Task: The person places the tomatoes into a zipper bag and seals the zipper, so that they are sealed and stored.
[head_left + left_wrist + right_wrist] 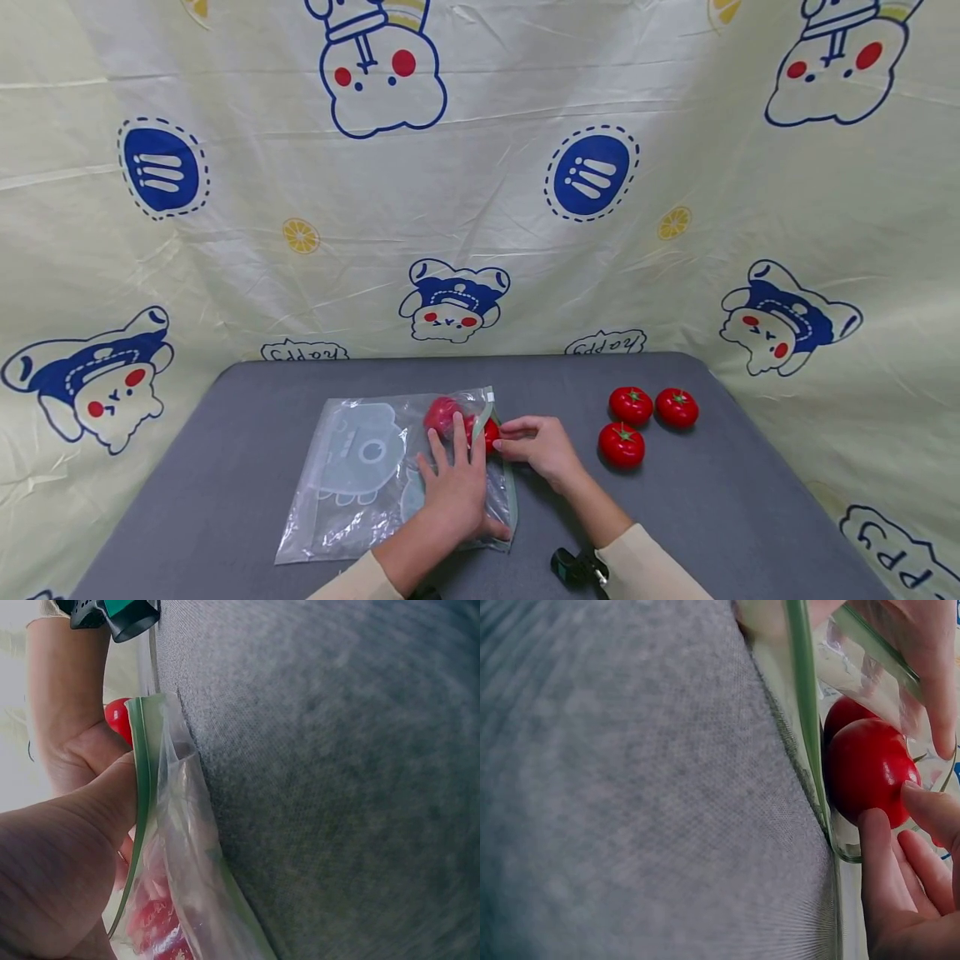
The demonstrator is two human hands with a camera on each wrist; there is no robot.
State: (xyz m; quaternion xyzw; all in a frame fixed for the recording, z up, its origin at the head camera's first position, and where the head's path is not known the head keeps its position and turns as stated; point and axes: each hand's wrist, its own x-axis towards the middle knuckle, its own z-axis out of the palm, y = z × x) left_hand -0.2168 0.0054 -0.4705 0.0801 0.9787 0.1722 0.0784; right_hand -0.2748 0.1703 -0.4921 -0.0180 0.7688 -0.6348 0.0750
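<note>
A clear zip bag with a green-edged mouth lies flat on the table, its mouth facing right. Inside, near that mouth, is one red tomato. My right hand pinches a second tomato between thumb and fingertips, at the mouth, partly between the green strips. My left hand rests across the bag with its fingers spread. Its thumb reaches the near end of the mouth, by the green zip strip. The left fingertips are partly hidden in the left wrist view.
Three more tomatoes stand grouped at the table's right: one at the back, one beside it and one in front. The grey table ends at a printed curtain behind.
</note>
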